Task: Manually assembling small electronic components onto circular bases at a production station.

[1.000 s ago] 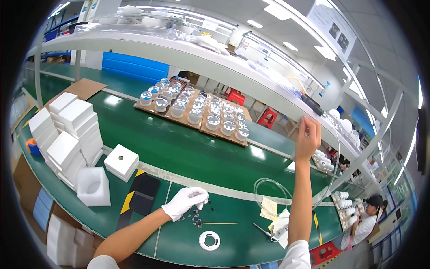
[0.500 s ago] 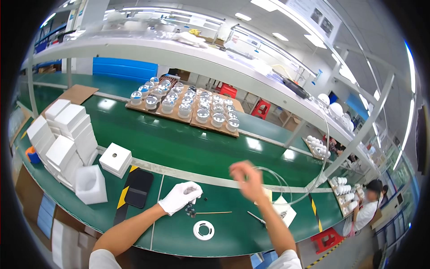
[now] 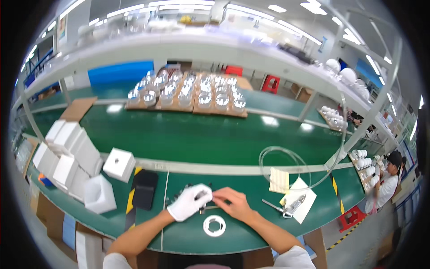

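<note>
My left hand, in a white glove, is closed with its fingers curled over the workbench; whatever it holds is hidden. Bare and pinched, my right hand meets the glove's fingertips, and anything between its fingers is too small to make out. Small dark pieces lie around the glove, partly covered by it. Under both hands a thin wooden stick shows in part. Nearer to me, a flat white ring with a cut-out centre rests on the green bench.
White foam blocks are stacked at left, beside a black flat slab. At right, a silver metal tool lies on white paper, near a yellow pad and a clear hose. Clear domes stand on boards behind. A co-worker sits far right.
My right hand has come down and leftward to the gloved left hand, and its fingers now touch the glove. The view has shifted slightly.
</note>
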The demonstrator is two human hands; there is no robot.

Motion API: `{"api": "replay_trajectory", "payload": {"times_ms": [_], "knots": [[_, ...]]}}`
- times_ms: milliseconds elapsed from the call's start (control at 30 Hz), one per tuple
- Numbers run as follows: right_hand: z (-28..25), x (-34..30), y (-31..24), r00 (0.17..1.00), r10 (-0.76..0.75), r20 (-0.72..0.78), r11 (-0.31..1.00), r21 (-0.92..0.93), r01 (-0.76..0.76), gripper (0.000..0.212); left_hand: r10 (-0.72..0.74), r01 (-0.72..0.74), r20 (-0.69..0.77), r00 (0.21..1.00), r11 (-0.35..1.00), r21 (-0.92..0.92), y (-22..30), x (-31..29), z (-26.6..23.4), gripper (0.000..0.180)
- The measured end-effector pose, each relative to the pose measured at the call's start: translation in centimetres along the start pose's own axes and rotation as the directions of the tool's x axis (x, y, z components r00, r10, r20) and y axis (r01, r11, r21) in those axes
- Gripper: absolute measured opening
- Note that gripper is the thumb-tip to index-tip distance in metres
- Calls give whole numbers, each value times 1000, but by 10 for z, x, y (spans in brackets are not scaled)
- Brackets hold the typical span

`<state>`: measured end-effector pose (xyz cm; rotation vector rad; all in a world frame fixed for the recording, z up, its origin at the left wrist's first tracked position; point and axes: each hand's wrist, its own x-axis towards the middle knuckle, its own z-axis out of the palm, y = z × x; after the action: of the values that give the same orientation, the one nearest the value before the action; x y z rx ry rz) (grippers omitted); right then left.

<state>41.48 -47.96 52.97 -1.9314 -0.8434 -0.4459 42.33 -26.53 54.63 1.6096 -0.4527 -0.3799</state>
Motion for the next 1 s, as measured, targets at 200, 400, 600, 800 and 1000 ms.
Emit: {"api": "replay_trajectory", "payload": {"times_ms": [200, 400, 600, 800, 1000], "knots": [[3, 0, 7, 996, -17, -83, 996, -84, 10, 16, -33, 33, -2, 999, 999, -27, -9, 9, 3, 8], [-2, 11, 32, 987, 104, -123, 991, 91, -94, 12, 30, -24, -119, 992, 998, 52, -9, 16, 0, 6], [-12, -16, 42, 929, 285, -235, 958, 90, -271, 6, 177, 107, -369, 913, 766, 634, -51, -30, 27, 13], [4, -15, 18, 943, 327, -59, 942, 95, -321, 10, 117, 139, -309, 944, 708, 693, -58, -56, 12, 15], [-18, -23, 55, 979, 187, -83, 965, 201, -168, 16, 198, 7, -220, 955, 728, 685, -60, -23, 12, 17]]}}
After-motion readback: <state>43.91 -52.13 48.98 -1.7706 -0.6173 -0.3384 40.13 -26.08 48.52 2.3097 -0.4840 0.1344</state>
